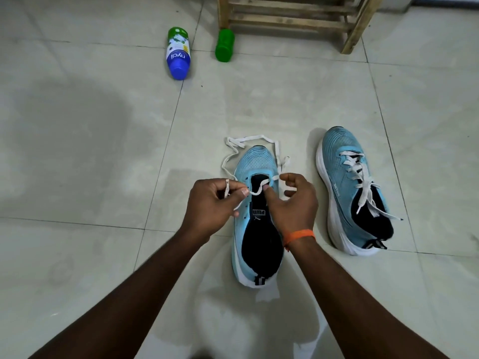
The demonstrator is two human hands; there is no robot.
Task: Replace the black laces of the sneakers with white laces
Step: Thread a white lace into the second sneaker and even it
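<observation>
A light blue sneaker (255, 164) with a dark tongue stands on the tiled floor, toe pointing away from me. A white lace (248, 139) loops loosely around its toe and runs through the lowest eyelets. My left hand (210, 206) pinches one end of this lace beside the sneaker's left eyelets. My right hand (293, 203) hovers over the tongue, thumb pressing the lace at the tongue and fingers curled at the right eyelet row. A second light blue sneaker (337, 151) lies to the right, fully laced in white (363, 182).
A blue, white and green bottle (178, 53) and a green bottle (224, 45) lie on the floor at the back. A wooden rack (295, 19) stands behind them. An orange band circles my right wrist.
</observation>
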